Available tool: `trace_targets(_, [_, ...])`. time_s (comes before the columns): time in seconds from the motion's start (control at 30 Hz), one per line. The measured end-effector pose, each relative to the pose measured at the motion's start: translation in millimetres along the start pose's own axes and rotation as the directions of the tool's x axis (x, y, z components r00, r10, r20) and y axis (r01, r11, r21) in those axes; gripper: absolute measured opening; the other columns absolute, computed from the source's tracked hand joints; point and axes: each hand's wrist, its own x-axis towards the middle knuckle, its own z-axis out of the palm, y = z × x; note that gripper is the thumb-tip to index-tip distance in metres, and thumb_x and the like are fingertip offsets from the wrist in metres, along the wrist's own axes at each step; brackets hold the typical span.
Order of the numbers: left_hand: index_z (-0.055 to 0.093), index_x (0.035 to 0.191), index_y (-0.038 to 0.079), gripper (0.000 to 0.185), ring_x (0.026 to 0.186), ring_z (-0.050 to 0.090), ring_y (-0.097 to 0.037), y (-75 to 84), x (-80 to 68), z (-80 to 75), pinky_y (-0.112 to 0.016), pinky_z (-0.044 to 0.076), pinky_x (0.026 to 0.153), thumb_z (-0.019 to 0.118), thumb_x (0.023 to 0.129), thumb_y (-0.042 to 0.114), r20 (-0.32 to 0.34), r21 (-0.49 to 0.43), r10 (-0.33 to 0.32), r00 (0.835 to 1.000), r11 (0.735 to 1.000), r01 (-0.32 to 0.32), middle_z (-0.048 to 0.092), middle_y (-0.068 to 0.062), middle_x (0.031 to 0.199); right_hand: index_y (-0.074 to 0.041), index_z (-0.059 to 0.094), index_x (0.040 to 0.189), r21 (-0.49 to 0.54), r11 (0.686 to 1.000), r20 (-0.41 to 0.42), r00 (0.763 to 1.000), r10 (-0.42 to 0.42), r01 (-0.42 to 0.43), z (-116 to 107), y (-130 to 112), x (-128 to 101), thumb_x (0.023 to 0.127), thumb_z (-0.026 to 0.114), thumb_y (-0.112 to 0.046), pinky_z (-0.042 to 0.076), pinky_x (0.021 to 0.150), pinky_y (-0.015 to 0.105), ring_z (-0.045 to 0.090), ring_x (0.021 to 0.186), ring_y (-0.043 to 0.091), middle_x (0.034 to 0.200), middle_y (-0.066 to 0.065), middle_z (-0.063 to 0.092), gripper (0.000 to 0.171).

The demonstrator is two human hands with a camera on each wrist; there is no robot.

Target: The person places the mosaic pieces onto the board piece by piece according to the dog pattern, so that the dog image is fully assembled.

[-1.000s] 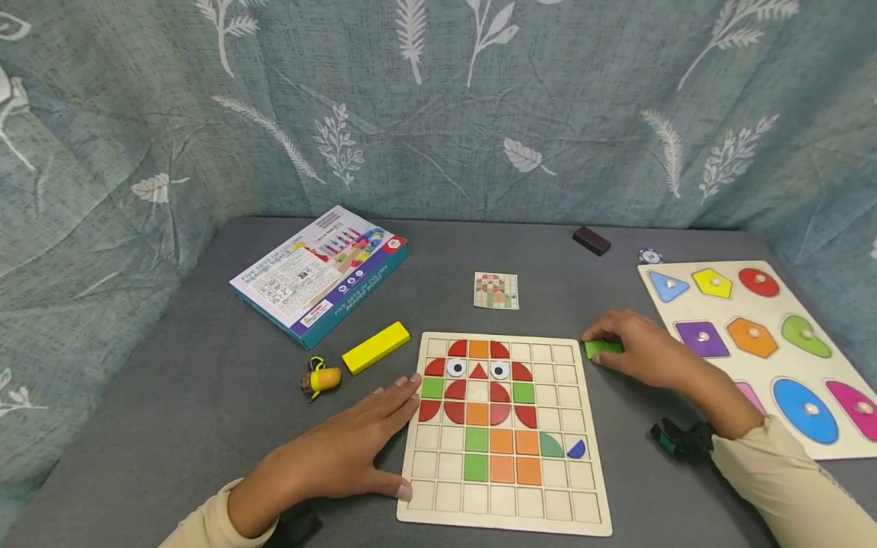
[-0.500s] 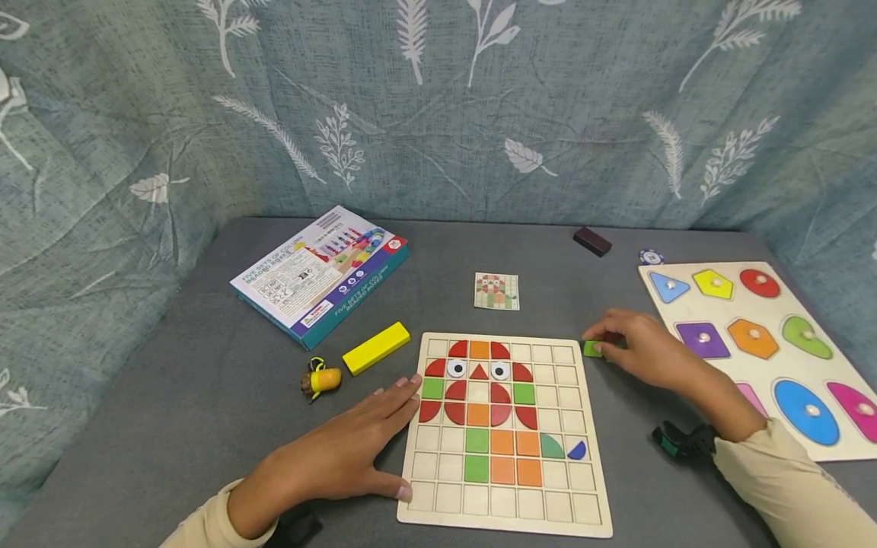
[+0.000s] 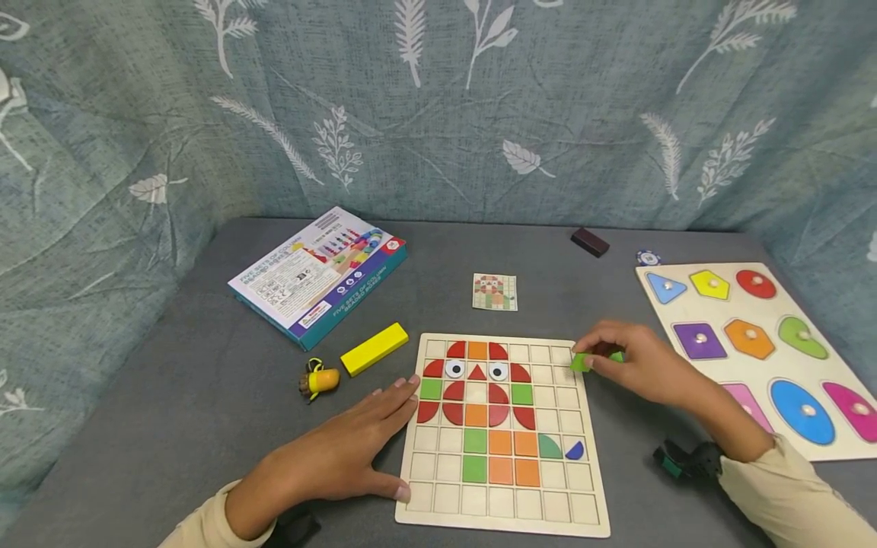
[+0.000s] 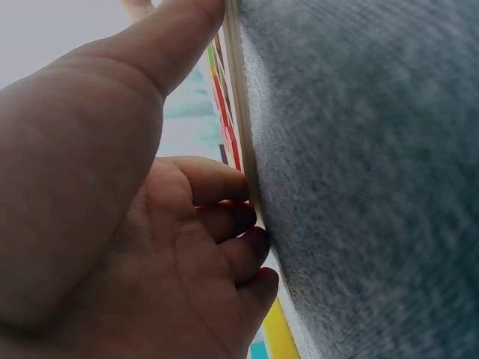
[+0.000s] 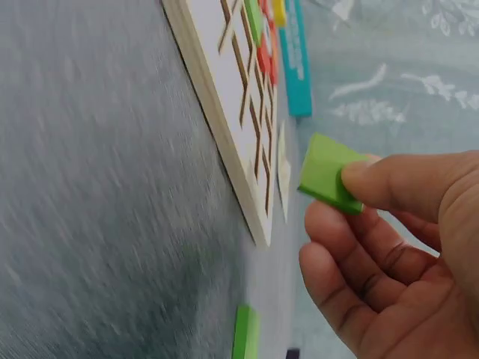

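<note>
My right hand (image 3: 640, 364) pinches a green square tile (image 5: 325, 168) between thumb and fingers, just over the upper right edge of the wooden grid board (image 3: 448, 498). Another green piece (image 5: 245, 333) lies on the table below that hand, partly hidden in the head view. My left hand (image 3: 329, 453) rests flat by the board's left side, its fingertips and thumb touching the edge. Red, orange and green tiles fill several squares of the board, with two eye discs (image 3: 455, 369) near the top. A teal quarter piece (image 3: 549, 447) and a blue half-round piece (image 3: 575, 450) sit at the lower right.
A small pattern card (image 3: 495, 292) lies behind the board. To the left are a yellow block (image 3: 374, 349), a small bee toy (image 3: 319, 380) and a flat box (image 3: 318, 278). A knobbed shape puzzle (image 3: 736, 304), poker chip (image 3: 648, 258) and dark block (image 3: 590, 242) lie right.
My right hand has lifted a green tile off the table and moved it slightly left, over the board's edge. My left hand has stayed in place.
</note>
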Motion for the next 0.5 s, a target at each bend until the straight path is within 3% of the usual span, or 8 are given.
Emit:
trace_targets(0.2, [0.023, 0.155, 0.01, 0.108, 0.147, 0.004, -0.017, -0.3, -0.7, -0.2, -0.044, 0.013, 0.117, 0.073, 0.075, 0.062, -0.003, 0.007, 0.013, 1.0, 1.0, -0.013, 0.001, 0.004, 0.163, -0.01, 0.073, 0.101, 0.107, 0.994, 0.022, 0.999, -0.04, 0.038, 6, -13, -5, 0.088, 0.067, 0.004, 0.05, 0.067, 0.024, 0.058, 0.079, 0.01, 0.094, -0.008, 0.064, 0.02])
trace_targets(0.5, [0.023, 0.155, 0.011, 0.108, 0.147, 0.005, -0.017, 0.8, -0.9, 0.5, -0.044, 0.013, 0.117, 0.074, 0.074, 0.061, -0.003, 0.014, 0.0, 1.0, 1.0, 0.0, 0.001, 0.005, 0.163, -0.009, 0.072, 0.102, 0.123, 0.991, 0.057, 0.997, -0.054, 0.047, 11, -26, -9, 0.088, 0.067, 0.005, 0.05, 0.067, 0.024, 0.058, 0.081, 0.01, 0.094, -0.01, 0.065, 0.021])
